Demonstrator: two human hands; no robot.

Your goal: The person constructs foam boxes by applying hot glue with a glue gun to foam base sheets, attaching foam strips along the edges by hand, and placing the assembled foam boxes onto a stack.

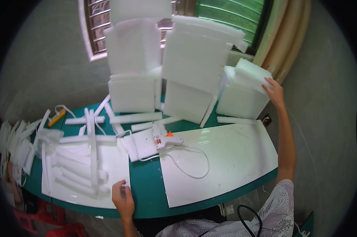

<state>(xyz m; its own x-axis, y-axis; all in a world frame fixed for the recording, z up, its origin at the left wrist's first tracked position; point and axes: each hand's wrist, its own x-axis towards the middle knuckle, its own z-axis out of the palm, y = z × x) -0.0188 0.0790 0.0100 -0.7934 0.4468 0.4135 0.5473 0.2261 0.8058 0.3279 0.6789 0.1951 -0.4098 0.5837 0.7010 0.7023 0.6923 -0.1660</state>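
My right hand (274, 93) reaches to the back right, its fingers closed on the right edge of a thick white foam sheet (253, 74). That sheet sits at the top of a pile of white foam blocks (241, 98). My left hand (124, 200) is at the table's front edge, over the corner of the left white board (115, 173). Its fingers are loosely curled with a gap between thumb and fingers, and nothing shows in them. Beyond it, long white foam strips (77, 179) lie heaped on that board.
A white glue gun (168, 141) with a looping cord lies mid-table, partly over the right white board (226, 158). Tall foam sheets (194, 55) lean at the window. A yellow-handled tool (57, 117) lies back left. Another person's arm (13, 183) shows at far left, near red stools (44, 215).
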